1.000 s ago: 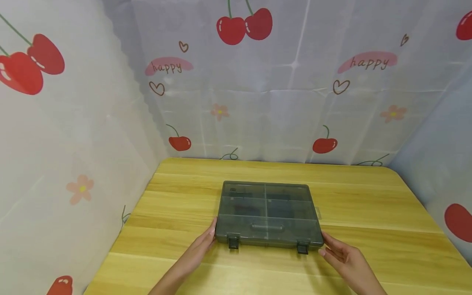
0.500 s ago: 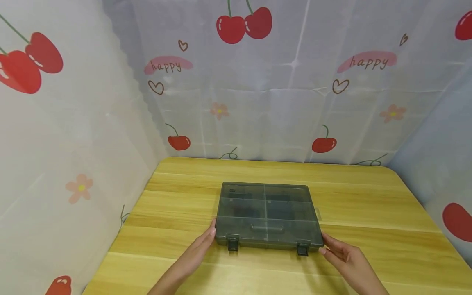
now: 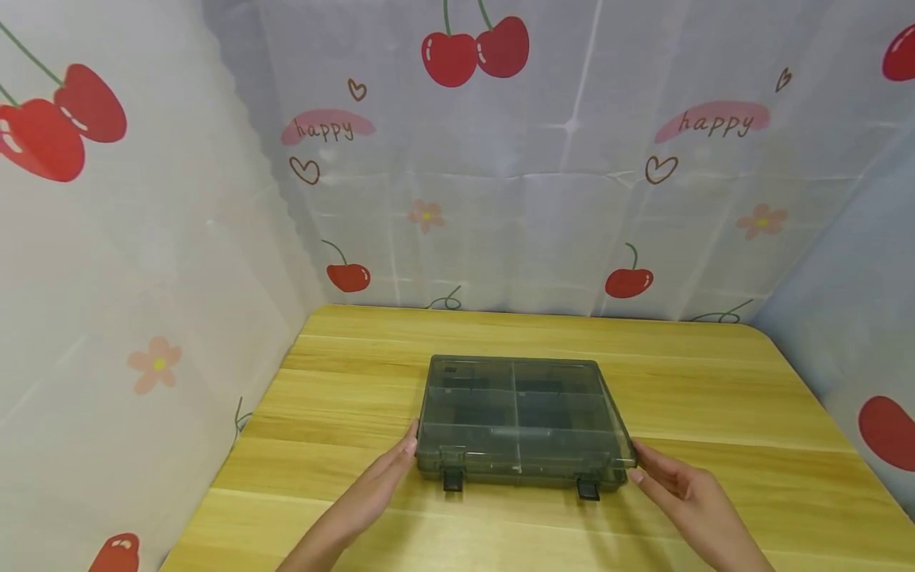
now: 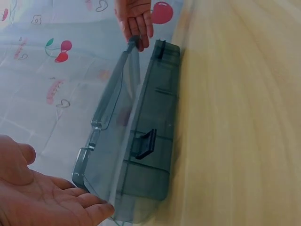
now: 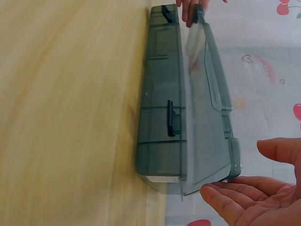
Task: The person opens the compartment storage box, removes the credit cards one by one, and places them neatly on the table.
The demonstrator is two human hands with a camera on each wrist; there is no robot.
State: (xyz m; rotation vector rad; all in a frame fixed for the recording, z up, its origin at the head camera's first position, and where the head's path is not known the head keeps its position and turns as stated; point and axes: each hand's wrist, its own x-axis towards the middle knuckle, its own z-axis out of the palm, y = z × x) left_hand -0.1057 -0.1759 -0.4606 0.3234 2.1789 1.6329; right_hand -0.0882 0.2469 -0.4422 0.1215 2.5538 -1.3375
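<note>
A dark translucent plastic compartment box (image 3: 525, 481) sits on the table, its hinged lid (image 3: 468, 409) raised a little at the front. Both black latches (image 3: 453, 480) hang unfastened at the front wall. My left hand (image 3: 372, 488) is at the left front corner; in the left wrist view its straight fingers (image 4: 94, 212) touch the lid's edge, thumb apart. At the right corner is my right hand (image 3: 682, 496), fingers (image 5: 225, 197) extended under the lid's edge and thumb held away. Dividers show through the lid.
The wood-grain table (image 3: 329, 453) spreads around the box. A white curtain (image 3: 515, 230) printed with cherries, hearts and flowers stands behind it, with similar cloth on both sides.
The lid's front edge has risen off the base. My right hand has moved slightly up and outward with the lid; my left hand has shifted only a little.
</note>
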